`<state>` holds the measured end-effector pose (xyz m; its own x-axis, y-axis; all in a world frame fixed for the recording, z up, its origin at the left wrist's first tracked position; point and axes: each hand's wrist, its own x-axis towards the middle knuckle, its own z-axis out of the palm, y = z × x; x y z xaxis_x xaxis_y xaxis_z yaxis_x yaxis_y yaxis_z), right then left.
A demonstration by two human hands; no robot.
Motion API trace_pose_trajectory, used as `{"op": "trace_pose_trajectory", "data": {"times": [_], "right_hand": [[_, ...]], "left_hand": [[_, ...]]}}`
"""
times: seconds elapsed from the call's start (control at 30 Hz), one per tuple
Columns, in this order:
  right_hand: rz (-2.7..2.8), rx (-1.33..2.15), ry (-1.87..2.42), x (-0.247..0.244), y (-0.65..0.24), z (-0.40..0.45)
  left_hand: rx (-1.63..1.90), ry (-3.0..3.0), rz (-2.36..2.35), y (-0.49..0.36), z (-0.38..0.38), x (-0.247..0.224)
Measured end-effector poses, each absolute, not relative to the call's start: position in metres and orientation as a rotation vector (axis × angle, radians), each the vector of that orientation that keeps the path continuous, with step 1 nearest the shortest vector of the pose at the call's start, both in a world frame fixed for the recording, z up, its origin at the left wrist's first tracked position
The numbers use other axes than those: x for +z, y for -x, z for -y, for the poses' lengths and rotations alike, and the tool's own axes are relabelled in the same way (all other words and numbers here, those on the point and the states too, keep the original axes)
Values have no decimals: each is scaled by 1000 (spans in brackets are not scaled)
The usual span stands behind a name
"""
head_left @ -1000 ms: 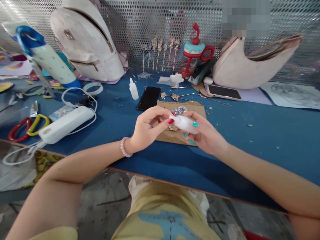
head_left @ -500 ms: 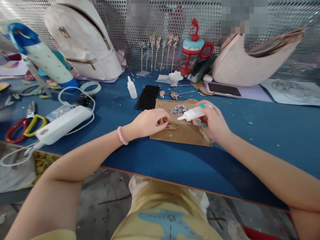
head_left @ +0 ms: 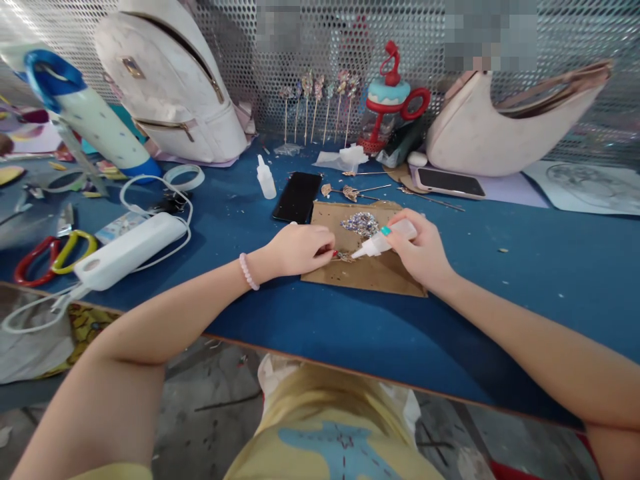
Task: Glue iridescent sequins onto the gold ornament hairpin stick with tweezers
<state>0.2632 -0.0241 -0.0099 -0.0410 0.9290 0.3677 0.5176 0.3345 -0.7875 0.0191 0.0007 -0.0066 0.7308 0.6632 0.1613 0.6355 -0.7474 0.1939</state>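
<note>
My right hand [head_left: 425, 250] is closed round a white squeeze bottle [head_left: 387, 241], tilted with its thin nozzle pointing down to the left. The nozzle tip is at a small metallic hair-stick ornament [head_left: 345, 257] over the cardboard sheet [head_left: 370, 280]. My left hand [head_left: 303, 250] pinches this ornament at its left end; the fingers hide most of that end. A pile of small shiny beads or rhinestones [head_left: 361, 225] lies on the cardboard just beyond the nozzle.
Behind the cardboard are a black phone [head_left: 299, 197], a second squeeze bottle [head_left: 266, 179] and several leaf-topped sticks [head_left: 351, 193]. Decorated sticks [head_left: 319, 90] stand upright by a red-handled cup [head_left: 387, 93]. At left lie scissors [head_left: 55, 257] and a white corded device [head_left: 130, 250].
My right hand has tipped the bottle more steeply and brought its nozzle down and left to the ornament. The left hand has turned slightly, its fingers curling more over the ornament.
</note>
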Motion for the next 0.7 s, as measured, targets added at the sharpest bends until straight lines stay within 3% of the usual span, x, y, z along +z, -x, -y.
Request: {"op": "trace_pose_trajectory", "data": {"times": [0.5,0.7], "right_hand": [[1700,613,1292,0,-252,26],[1691,671,1260,11,-247,23]], "left_hand": [[707,-2395,-769,-31,-10,6],[511,-2245,-584,-56,-28,33]]}}
